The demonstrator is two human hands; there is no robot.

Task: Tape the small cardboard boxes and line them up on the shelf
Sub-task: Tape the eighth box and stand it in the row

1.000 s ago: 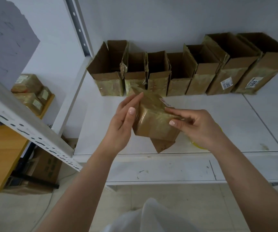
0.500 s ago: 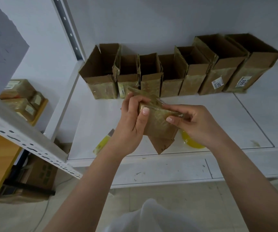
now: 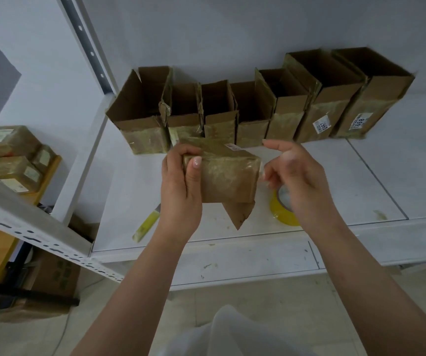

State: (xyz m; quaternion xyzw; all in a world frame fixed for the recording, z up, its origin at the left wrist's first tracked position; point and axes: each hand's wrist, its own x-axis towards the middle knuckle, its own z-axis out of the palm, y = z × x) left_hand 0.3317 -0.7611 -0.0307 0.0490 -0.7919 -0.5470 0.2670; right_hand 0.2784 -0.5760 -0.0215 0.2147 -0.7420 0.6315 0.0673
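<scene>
Boxes in the row: seven open-topped cardboard boxes (image 3: 232, 111) stand side by side along the back of the shelf (image 3: 386, 176), against the wall; the two at the far end carry white labels.
Box in hand: one taped small box (image 3: 226, 176) is up above the front part of the shelf, a loose flap hanging off its lower edge.
Left hand: left hand (image 3: 181, 186) has the box by its left end, thumb laid across the near face and fingers (image 3: 181, 151) curled over the top, a firm grasp.
Right hand: right hand (image 3: 296, 181) sits just beside the box's right edge, fingers half curled; it is blurred, and I cannot tell whether they pinch anything.
Tape: one yellow tape roll (image 3: 282, 209) lies on the shelf, partly behind the right hand.
Knife: one yellow-handled cutter (image 3: 146, 224) lies on the shelf near the front edge, under the left wrist.
Surface: white shelf boards with scuffs and marks, on a pale perforated metal frame (image 3: 39, 242).
Room: plain white wall behind; to the left, three taped parcels (image 3: 14, 160) on a wooden ledge, and more cardboard down on the floor.
</scene>
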